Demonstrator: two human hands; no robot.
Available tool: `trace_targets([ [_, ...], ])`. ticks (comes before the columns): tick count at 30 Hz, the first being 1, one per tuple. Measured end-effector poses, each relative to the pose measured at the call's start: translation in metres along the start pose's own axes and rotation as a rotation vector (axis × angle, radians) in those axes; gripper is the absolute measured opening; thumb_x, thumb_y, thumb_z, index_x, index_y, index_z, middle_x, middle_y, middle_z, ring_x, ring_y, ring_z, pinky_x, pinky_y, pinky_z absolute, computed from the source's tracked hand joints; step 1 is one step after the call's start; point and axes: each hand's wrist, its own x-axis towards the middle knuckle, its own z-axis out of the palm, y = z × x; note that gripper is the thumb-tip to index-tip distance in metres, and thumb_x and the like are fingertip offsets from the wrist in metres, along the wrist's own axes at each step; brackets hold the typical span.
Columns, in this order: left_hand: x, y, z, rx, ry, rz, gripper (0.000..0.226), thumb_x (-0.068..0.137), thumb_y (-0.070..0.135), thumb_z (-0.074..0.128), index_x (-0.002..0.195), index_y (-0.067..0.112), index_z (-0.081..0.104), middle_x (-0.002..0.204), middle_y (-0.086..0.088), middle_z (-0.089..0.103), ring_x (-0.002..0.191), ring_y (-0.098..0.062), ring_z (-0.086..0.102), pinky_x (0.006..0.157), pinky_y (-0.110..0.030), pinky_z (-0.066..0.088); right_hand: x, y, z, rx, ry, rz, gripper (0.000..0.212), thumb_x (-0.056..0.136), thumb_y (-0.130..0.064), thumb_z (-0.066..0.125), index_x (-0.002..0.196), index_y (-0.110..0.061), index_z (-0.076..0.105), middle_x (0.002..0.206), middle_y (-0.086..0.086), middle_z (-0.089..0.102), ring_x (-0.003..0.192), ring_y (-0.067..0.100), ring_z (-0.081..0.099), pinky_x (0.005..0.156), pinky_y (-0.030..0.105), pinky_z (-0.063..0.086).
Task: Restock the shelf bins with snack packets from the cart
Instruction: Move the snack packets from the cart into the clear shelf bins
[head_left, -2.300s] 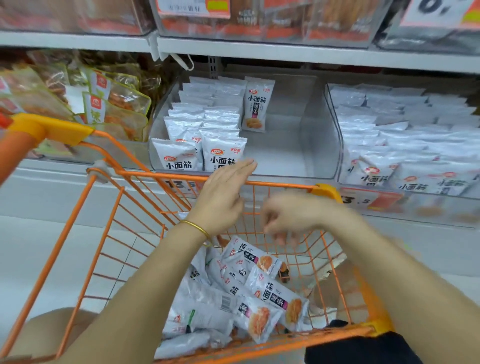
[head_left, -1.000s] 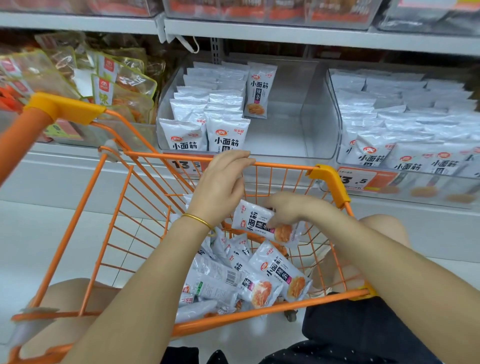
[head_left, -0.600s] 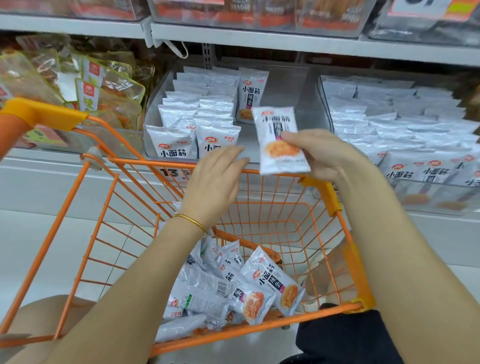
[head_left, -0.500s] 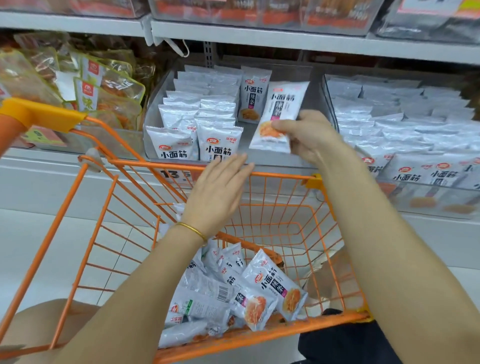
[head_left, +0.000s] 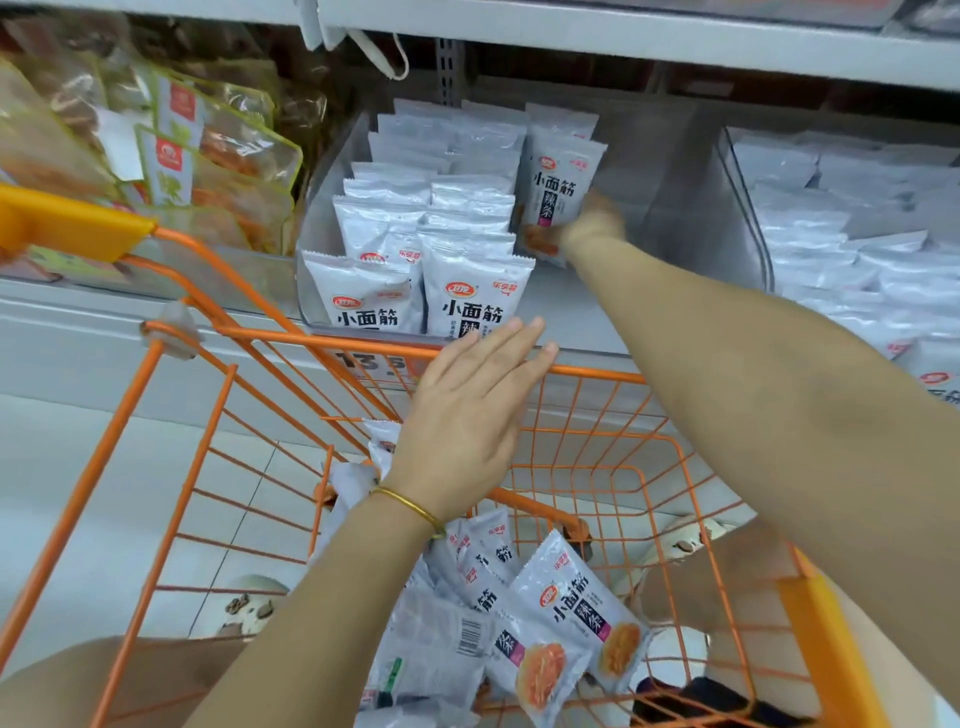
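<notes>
Right hand (head_left: 589, 222) fingers clamped on packet (head_left: 558, 182) in bin (head_left: 563, 312), left hand (head_left: 467, 415) flat, fingers straight together, over cart (head_left: 597, 371) rim

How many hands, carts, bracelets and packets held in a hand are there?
hands: 2, the left hand and the right hand
orange cart: 1
gold bracelet: 1
snack packet held by the right hand: 1
total: 5

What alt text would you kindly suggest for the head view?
A person's right hand holds a snack packet upright in a clear shelf bin; the open left hand is over an orange cart holding more packets.
</notes>
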Motion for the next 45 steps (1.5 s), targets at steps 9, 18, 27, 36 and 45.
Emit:
trace_targets([
  [9,0.0,0.003,-0.001,-0.038,0.008,-0.031,0.056,0.079,0.001,0.053,0.134,0.014,0.05,0.146,0.0,0.04,0.137,-0.014,0.031,0.115,-0.033,0.017,0.016,-0.02,0.01,-0.123,0.044,0.016,0.047,0.079,-0.033,0.075,0.117,-0.012,0.057,0.118,0.002,0.063,0.108,0.014,0.06,0.07,0.017,0.04],
  [18,-0.001,0.002,-0.002,-0.07,0.006,-0.033,0.055,0.08,0.004,0.05,0.134,0.016,0.049,0.145,0.001,0.041,0.137,-0.013,0.032,0.115,-0.034,0.018,-0.046,-0.033,-0.041,-0.38,-0.014,-0.163,0.013,0.089,-0.016,0.062,0.081,-0.013,0.052,0.092,0.004,0.055,0.103,0.023,0.057,0.076,0.025,0.043],
  [27,0.001,0.005,-0.009,-0.014,-0.098,-0.058,0.06,0.075,0.015,0.036,0.135,0.017,0.048,0.144,-0.002,0.043,0.134,-0.017,0.037,0.112,-0.031,0.014,-0.217,0.019,-0.088,-0.468,-0.893,-0.165,0.013,0.088,-0.009,0.062,0.098,-0.001,0.067,0.084,0.011,0.07,0.076,0.022,0.071,0.07,0.037,0.06],
  [36,0.001,0.007,-0.013,-0.051,-0.089,-0.082,0.054,0.081,0.01,0.046,0.134,0.015,0.048,0.145,-0.003,0.042,0.137,-0.018,0.032,0.114,-0.03,0.011,-0.227,0.103,0.002,-1.036,-1.124,-0.262,0.038,0.088,-0.02,0.065,0.12,-0.006,0.052,0.113,0.005,0.055,0.092,0.021,0.054,0.067,0.027,0.044],
  [45,0.009,0.012,-0.025,-0.03,0.086,-0.052,0.038,0.085,0.049,0.05,0.107,0.022,0.066,0.102,0.007,0.064,0.101,-0.02,0.05,0.085,-0.029,0.028,-0.213,0.057,-0.072,-0.506,-0.887,-0.24,0.009,0.09,-0.006,0.057,0.094,-0.008,0.05,0.092,0.006,0.05,0.08,0.023,0.061,0.064,0.039,0.059],
])
